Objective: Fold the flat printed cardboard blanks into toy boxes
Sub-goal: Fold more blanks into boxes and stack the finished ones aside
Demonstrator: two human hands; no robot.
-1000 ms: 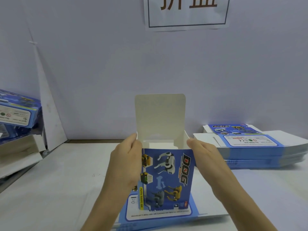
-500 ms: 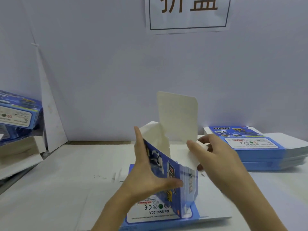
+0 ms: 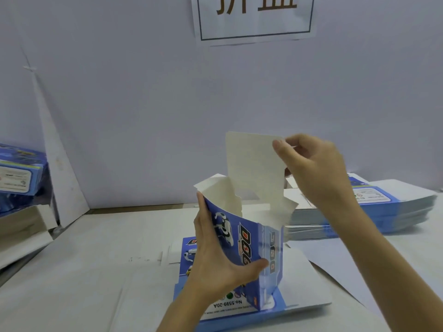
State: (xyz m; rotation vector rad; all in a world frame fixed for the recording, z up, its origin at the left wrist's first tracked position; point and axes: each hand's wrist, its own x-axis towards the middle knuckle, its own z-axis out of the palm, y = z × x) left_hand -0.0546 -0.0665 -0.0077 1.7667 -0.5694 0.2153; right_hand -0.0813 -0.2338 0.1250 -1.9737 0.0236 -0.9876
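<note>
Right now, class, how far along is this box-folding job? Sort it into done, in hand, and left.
Done: folded boxes sit at far left, and the current box is already opened into a tube. In hand: the left hand holds its body while the right hand pinches the upright top flap; side flaps are unfolded. Left: closing the top, plus the flat blanks stacked at right.

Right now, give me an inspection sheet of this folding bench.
Surface: white table, bare at left.
Job's things: box upright, top open, lid flap standing; flat blank beneath it; blank stack at right.
Clutter: folded boxes piled at far left.
Grippers: left hand grips the box's side; right hand pinches the lid flap's top corner.
Cables: nothing seen.
Surroundings: white wall with a printed sign; a leaning white board at left.
</note>
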